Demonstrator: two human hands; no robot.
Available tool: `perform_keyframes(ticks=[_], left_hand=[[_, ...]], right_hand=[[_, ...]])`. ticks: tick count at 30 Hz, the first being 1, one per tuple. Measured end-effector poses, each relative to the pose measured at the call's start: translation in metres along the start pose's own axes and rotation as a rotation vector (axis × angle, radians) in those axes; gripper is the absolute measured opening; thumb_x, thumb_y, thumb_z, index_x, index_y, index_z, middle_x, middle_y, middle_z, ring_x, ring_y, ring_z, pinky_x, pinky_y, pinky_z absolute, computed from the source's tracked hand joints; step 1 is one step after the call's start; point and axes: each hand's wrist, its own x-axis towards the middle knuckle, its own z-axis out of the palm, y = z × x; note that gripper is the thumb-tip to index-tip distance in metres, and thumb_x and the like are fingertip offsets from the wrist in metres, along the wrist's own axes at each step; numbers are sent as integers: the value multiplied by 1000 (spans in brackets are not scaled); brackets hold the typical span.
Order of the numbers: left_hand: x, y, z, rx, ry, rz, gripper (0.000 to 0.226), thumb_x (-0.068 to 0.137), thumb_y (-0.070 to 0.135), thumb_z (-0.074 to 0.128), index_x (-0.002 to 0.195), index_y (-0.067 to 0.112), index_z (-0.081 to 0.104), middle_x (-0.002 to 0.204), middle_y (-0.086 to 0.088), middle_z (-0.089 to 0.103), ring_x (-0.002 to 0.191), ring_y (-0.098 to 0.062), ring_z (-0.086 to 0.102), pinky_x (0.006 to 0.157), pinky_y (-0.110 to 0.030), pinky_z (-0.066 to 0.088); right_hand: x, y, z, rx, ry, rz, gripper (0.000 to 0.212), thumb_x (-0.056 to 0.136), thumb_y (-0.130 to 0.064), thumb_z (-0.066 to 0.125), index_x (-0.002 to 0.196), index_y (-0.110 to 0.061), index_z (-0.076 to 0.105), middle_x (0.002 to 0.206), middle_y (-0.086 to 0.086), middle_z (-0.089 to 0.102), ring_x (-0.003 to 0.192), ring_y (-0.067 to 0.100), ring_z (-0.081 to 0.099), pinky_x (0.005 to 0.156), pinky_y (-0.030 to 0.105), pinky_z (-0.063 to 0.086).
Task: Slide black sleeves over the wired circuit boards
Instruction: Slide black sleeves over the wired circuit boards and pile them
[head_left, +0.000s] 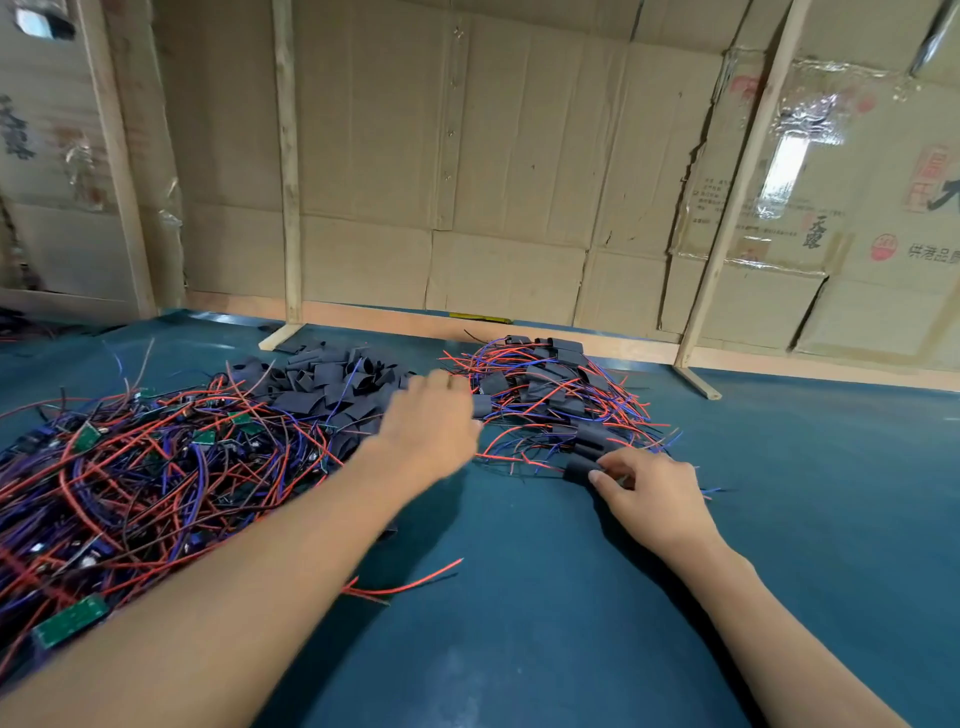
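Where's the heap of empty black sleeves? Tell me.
In the head view the heap of empty black sleeves lies mid-table toward the back, between the tangle of bare wired boards and the sleeved pile, just beyond the left hand.

Two bare forearms enter from six to seven o'clock and five o'clock — no sleeves, watch, rings or gloves on the left hand or right hand.

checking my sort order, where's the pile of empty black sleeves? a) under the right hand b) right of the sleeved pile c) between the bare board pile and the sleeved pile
c, the empty sleeves lie between the bare boards on the left and the sleeved pile on the right.
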Motion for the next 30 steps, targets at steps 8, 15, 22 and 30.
perform_keyframes(ticks=[8,15,22,30], left_hand=[[-6,-59,-2,328,-266,-80,27,101,27,45,124,14,53,129,-11,56,121,-32,51,101,-47,37],[0,-44,-17,195,-214,-36,6,96,7,52,100,6,54,94,-11,52,91,-34,60,74,-39,48],[3,-53,-24,31,-144,4,27,88,-4,51,92,21,46,97,-13,56,77,-32,53,75,-34,48],[-6,-55,0,-126,-57,181,40,94,0,47,128,20,52,113,2,47,99,-22,58,86,-35,47]], right_hand=[[4,5,7,-14,61,95,36,92,-14,59,126,-25,62,99,-10,74,105,25,59,87,34,27],[1,6,3,45,76,143,32,93,-14,58,123,-23,64,98,-7,74,105,23,62,85,32,23],[-1,1,1,46,93,151,31,93,-14,57,121,-24,65,98,-8,74,105,22,61,83,31,19],[-3,-9,5,134,140,138,29,93,-14,59,120,-23,65,95,-8,74,104,23,62,81,29,16]])
